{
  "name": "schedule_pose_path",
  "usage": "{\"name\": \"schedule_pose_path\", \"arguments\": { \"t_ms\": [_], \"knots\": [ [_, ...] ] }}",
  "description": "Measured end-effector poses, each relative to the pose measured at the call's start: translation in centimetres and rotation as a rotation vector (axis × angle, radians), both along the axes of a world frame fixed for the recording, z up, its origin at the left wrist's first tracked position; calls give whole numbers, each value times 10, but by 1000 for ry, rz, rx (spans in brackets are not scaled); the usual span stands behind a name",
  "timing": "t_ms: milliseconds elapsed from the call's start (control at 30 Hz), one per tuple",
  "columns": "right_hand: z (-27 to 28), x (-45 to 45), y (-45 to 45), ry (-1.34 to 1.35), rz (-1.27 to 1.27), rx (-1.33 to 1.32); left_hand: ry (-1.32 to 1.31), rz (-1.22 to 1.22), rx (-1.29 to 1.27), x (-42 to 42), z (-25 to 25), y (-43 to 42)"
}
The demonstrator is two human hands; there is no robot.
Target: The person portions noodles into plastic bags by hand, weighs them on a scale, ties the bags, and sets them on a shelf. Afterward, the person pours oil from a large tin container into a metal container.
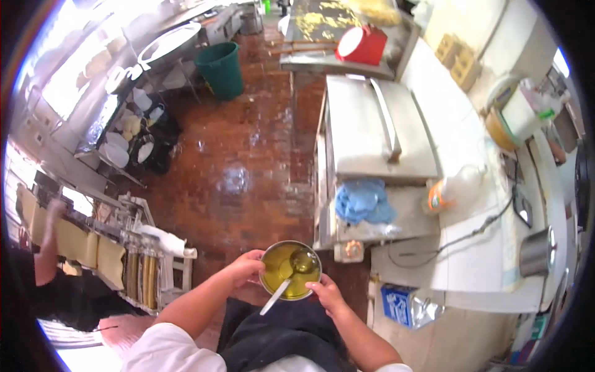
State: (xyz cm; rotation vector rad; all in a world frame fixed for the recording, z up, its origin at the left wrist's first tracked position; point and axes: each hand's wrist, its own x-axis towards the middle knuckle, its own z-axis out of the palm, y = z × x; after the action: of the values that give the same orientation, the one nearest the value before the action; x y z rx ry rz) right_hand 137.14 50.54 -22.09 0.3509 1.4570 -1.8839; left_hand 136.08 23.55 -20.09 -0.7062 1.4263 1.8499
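Observation:
In front of my apron I hold a round metal bowl [283,243] of yellow-green liquid, which looks like oil. My left hand [249,267] grips its left rim, fingers around the side. At the lower right rim, my right hand [327,294] is closed on the bowl, with the thumb over the edge. A ladle [276,297] rests in the liquid, its pale handle leaning out over the near rim and its round cup at the upper right inside. The undersides of both hands are hidden.
A steel lidded unit [356,127] stands ahead right, with a blue cloth [364,201] before it. A bottle [447,191] and metal cup [537,253] sit on the counter. A green bin [220,73] stands on the tile floor. Another person's arm [48,248] is at a dough machine, left.

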Motion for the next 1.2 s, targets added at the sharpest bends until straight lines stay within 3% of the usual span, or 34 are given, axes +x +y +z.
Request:
{"name": "schedule_pose_path", "arguments": {
  "t_ms": [67,200,367,433,500,533,600,667,733,767,800,833,867,900,967,1000,1200],
  "knots": [
    [17,-33,-18,-28,11,33,80,-84,66,-26,8,-22],
    [21,-99,-49,3,36,1,26,108,32,-71,41,-65],
    [35,-189,-87,3,-12,11,6,317,-406,-71,-18,-161],
    [46,-228,-99,-29,-23,26,-156,445,-431,-57,-64,-201],
    [41,-263,-113,-37,-87,-3,-474,544,-222,-35,-110,-240],
    [52,-280,-122,-19,-129,9,-550,473,-262,-35,-112,-244],
    [59,-318,-136,-36,-206,24,-668,59,-434,-52,-138,-273],
    [60,-359,-144,-28,-235,-8,-275,-551,-551,-92,-197,-321],
    [77,-401,-161,1,-345,8,-315,-415,-659,-162,-155,-336],
    [79,-424,-163,15,-364,7,-204,-330,-636,-194,-174,-358],
    [79,-448,-164,32,-380,5,-212,-251,-657,-248,-122,-356],
    [80,-472,-165,40,-404,41,-34,-192,-740,-280,-158,-383],
    [89,-495,-168,49,-431,33,-44,-232,-743,-328,-139,-394],
    [101,-520,-173,57,-451,27,-2,-56,-706,-364,-153,-408],
    [107,-571,-176,87,-471,14,164,201,-549,-435,-113,-409],
    [106,-597,-175,98,-475,26,140,290,-544,-465,-57,-393],
    [88,-732,-170,158,-525,62,150,-83,-741,-541,-84,-439]
  ]
}}
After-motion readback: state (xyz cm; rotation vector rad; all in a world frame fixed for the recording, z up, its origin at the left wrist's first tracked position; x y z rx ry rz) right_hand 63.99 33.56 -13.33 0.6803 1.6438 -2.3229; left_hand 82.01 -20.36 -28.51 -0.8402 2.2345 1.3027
